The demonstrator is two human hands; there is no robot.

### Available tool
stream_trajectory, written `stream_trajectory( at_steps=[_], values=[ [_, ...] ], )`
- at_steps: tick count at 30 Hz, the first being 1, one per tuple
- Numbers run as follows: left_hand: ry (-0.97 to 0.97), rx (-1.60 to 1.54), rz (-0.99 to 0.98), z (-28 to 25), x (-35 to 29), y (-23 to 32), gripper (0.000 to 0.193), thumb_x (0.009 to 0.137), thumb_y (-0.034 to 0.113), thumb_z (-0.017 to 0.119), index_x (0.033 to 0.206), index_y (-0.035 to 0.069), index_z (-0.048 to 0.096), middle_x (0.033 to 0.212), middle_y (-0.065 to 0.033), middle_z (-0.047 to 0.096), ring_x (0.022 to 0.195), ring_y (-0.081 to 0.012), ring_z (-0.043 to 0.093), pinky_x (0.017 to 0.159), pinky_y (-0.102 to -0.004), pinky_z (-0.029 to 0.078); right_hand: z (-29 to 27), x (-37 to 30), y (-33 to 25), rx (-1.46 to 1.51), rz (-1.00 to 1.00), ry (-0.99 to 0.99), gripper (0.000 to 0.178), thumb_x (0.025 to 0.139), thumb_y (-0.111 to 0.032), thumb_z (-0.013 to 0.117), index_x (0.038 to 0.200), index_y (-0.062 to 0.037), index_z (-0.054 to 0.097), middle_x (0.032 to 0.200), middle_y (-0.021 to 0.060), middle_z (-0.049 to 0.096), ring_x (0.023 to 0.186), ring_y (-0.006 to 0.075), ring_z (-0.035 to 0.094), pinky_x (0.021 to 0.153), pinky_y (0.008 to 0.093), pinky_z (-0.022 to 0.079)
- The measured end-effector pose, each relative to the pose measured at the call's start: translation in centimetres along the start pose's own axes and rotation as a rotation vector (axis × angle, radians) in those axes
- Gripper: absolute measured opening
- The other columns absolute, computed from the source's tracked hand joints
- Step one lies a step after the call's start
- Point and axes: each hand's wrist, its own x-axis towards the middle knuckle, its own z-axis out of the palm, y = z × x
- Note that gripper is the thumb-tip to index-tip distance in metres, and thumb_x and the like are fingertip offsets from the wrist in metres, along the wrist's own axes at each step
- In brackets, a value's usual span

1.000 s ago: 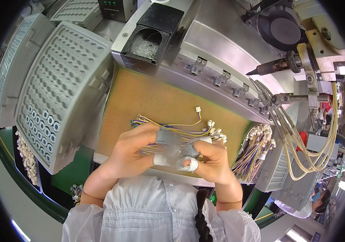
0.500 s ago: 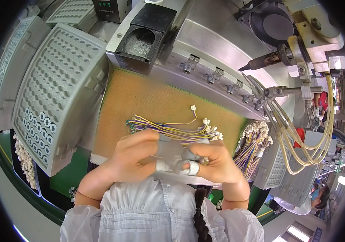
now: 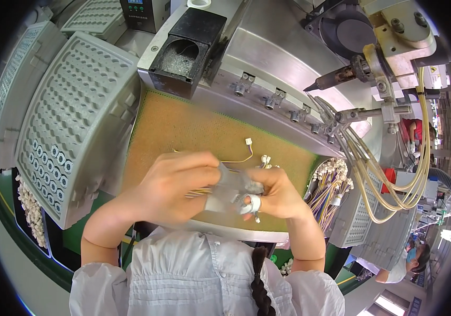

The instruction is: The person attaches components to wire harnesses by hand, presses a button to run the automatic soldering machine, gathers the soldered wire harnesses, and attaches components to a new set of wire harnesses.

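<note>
My left hand (image 3: 180, 184) and my right hand (image 3: 278, 195) meet over the brown mat (image 3: 204, 126), both with fingers bent in a pinch. White wraps cover fingertips, and one shows plainly on my right thumb (image 3: 252, 203). Between the hands is a greyish, see-through blur (image 3: 226, 190); motion hides what it is. A small pale piece (image 3: 257, 217) sticks out below my right thumb. Under and behind my hands lie yellow and purple wires (image 3: 198, 193). One wire ends in a white connector (image 3: 248, 141) beyond them, near more white connectors (image 3: 266, 160).
At left stand grey trays (image 3: 78, 84), one partly filled with ringed parts (image 3: 51, 163). A black box (image 3: 191, 47) and a metal machine edge (image 3: 267, 100) border the mat. A soldering iron (image 3: 331, 79) with hoses (image 3: 420, 158) hangs at right, above bundled wires (image 3: 331, 179).
My left hand has shifted slightly up and right, its elbow outward. My right hand has moved slightly left and now shows the small pale piece below its thumb. The machine appears shifted slightly left.
</note>
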Motion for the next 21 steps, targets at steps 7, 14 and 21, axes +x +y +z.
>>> stream_trajectory(
  at_steps=[7, 14, 21],
  values=[
    [0.127, 0.206, -0.027, 3.9, -3.3, -4.2, 0.045, 0.064, 0.017, 0.075, 0.104, 0.006, 0.059, 0.107, -0.0106, 0.054, 0.099, -0.0300, 0.050, 0.085, -0.0441, 0.041, 0.5, -1.3, -1.5, -0.810, -0.329, 0.401, 0.040, 0.074, -0.026, 0.080, 0.098, 0.0013, 0.065, 0.095, 0.0102, 0.067, 0.065, 0.0173, 0.065, 0.066, 0.0279, 0.053],
    [-0.126, 0.449, -0.020, 4.9, -9.9, -3.4, 0.032, 0.068, 0.021, 0.065, 0.097, 0.009, 0.061, 0.105, -0.0137, 0.055, 0.099, -0.0310, 0.051, 0.086, -0.0464, 0.040, 0.5, -1.6, 0.9, -0.384, -0.596, 0.889, 0.043, 0.078, -0.027, 0.074, 0.101, 0.0051, 0.058, 0.073, 0.0068, 0.062, 0.059, 0.0106, 0.058, 0.053, 0.0233, 0.048],
    [0.110, 0.598, -0.254, -0.5, -6.7, -5.8, 0.033, 0.063, 0.000, 0.064, 0.096, 0.005, 0.062, 0.100, -0.0106, 0.059, 0.093, -0.0295, 0.056, 0.079, -0.0394, 0.046, 0.5, -1.5, 2.3, 0.044, -0.573, 0.764, 0.032, 0.079, -0.012, 0.071, 0.103, 0.0032, 0.056, 0.079, 0.0054, 0.061, 0.062, 0.0096, 0.057, 0.054, 0.0223, 0.046]
  ],
)
